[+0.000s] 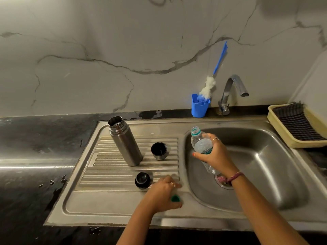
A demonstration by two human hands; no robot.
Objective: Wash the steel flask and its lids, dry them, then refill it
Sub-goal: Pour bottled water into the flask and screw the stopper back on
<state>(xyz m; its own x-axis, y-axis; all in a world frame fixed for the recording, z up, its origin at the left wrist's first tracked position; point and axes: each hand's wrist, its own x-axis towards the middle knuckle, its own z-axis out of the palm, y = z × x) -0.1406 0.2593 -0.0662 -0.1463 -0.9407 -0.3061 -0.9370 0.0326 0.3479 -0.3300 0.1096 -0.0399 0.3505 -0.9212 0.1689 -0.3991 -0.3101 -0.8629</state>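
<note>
Nearest the camera, the left hand lay on the flat front edge of the drainboard, fingers curled round a small green bottle cap; set down there and let go, the cap could roll into the sink basin. Just beside that hand, the black inner stopper sat on the ribs, close enough that a careless sweep of the wrist might knock it off them.

Farther on, the right hand gripped an uncapped plastic water bottle over the basin, its neck tilted up and left toward the drainboard. The plastic looked thin, so I judged a hard squeeze would slop water out before the mouth reached its target.

Beyond, the cup lid stood mouth-up, and the steel flask stood open on the ribbed, sloping surface. Its mouth was narrow and nothing steadied it: a nudge from the bottle could tip it, and a fast pour would probably splash over the rim. The bottle brush and tap stood at the back.
</note>
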